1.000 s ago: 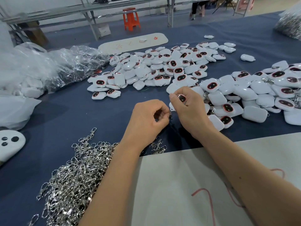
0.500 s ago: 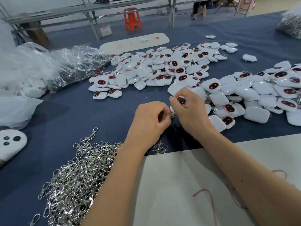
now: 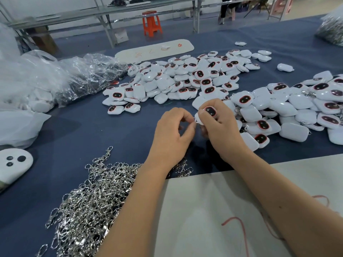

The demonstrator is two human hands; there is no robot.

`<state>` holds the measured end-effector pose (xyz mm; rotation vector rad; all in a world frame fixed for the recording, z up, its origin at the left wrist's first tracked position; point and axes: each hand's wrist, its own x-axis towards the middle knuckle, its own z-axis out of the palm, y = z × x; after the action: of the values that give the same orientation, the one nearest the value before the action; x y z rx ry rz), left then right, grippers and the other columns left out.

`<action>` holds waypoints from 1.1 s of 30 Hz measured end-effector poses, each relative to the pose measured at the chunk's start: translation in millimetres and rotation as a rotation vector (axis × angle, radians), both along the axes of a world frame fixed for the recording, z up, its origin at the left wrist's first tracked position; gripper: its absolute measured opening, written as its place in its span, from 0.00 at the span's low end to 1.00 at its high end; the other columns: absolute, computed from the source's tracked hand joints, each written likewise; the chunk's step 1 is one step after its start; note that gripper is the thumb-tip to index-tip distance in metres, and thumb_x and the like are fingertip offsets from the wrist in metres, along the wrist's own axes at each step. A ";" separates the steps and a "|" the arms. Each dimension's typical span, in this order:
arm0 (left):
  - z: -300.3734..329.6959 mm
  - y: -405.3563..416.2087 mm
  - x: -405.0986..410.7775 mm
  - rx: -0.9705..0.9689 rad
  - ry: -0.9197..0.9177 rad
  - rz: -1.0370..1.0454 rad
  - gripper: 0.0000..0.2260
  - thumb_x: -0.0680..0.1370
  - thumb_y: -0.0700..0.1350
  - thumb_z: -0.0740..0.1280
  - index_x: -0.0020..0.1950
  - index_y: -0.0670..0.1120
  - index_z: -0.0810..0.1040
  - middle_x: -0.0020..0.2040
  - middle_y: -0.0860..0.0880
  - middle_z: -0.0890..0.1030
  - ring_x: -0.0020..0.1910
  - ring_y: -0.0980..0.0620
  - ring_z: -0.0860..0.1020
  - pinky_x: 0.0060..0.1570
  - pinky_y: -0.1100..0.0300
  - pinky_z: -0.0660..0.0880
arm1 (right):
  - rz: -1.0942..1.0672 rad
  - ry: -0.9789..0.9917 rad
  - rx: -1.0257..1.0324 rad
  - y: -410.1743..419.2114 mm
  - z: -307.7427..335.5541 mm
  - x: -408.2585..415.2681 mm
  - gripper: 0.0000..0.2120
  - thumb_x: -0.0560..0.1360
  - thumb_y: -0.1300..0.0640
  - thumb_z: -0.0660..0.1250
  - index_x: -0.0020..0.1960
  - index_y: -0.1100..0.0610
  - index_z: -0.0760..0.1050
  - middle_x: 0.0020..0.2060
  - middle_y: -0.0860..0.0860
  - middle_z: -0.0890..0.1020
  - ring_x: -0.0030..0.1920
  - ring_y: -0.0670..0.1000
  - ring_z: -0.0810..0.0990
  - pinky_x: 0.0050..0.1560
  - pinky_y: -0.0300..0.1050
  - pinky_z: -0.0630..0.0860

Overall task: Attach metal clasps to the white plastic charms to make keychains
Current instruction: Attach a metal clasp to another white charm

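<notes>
The right hand (image 3: 220, 127) grips a white charm (image 3: 208, 113), the left hand (image 3: 172, 132) pinches a small metal clasp (image 3: 195, 121) against it, above the near-left clasp heap (image 3: 89, 201) on the blue table (image 3: 74, 136)

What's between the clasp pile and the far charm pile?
Head view: bare blue cloth between the clasp pile and the charm pile; the left hand sits just to the right of that stretch.

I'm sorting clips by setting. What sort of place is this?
Most likely a small factory or assembly workshop: heaps of identical white charms and a pile of metal clasps cover a long blue-covered table, with bulk plastic bags and bare metal benches behind.
</notes>
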<state>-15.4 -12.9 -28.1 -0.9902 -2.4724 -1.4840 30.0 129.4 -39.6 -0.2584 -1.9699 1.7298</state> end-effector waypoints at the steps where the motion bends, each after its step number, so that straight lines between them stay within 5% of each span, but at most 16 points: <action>1: 1.0 -0.1 0.5 0.029 -0.002 -0.016 0.04 0.78 0.42 0.72 0.49 0.49 0.80 0.48 0.57 0.82 0.52 0.54 0.80 0.53 0.55 0.79 | 0.024 0.002 -0.079 1.1 0.0 -0.3 0.03 0.77 0.57 0.64 0.45 0.51 0.75 0.32 0.45 0.76 0.32 0.46 0.74 0.34 0.42 0.72; 6: 1.7 -0.4 0.8 0.116 0.076 -0.020 0.06 0.75 0.38 0.75 0.47 0.48 0.83 0.45 0.57 0.84 0.50 0.55 0.82 0.52 0.64 0.78 | 0.113 0.024 -0.315 3.5 1.0 -3.2 0.02 0.76 0.58 0.63 0.46 0.56 0.74 0.27 0.47 0.73 0.26 0.46 0.68 0.26 0.37 0.65; 13: 0.5 0.4 -1.3 0.156 0.113 0.023 0.06 0.75 0.38 0.74 0.44 0.48 0.83 0.41 0.57 0.83 0.44 0.55 0.81 0.44 0.67 0.75 | 0.161 0.019 -0.330 4.0 -0.6 -4.9 0.02 0.80 0.63 0.62 0.49 0.59 0.73 0.25 0.47 0.70 0.24 0.46 0.65 0.25 0.38 0.62; 28: 0.7 6.0 -1.7 -0.179 0.280 0.083 0.06 0.77 0.35 0.69 0.41 0.44 0.77 0.37 0.48 0.77 0.39 0.43 0.75 0.42 0.42 0.75 | 0.079 -0.053 -0.140 0.7 -5.4 -5.0 0.04 0.84 0.58 0.64 0.50 0.56 0.73 0.26 0.45 0.73 0.25 0.45 0.69 0.25 0.36 0.66; 33: -2.6 11.2 4.4 0.141 -0.004 0.120 0.05 0.76 0.37 0.74 0.45 0.46 0.82 0.43 0.54 0.83 0.45 0.55 0.81 0.43 0.57 0.78 | 0.148 0.035 -0.326 2.5 -2.2 -5.0 0.05 0.86 0.58 0.63 0.52 0.58 0.72 0.27 0.46 0.72 0.26 0.44 0.66 0.25 0.36 0.64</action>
<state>-11.0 -1.6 -30.8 -0.8004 -2.3454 -1.5963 25.0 131.9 -41.9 -0.1954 -1.7128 2.1355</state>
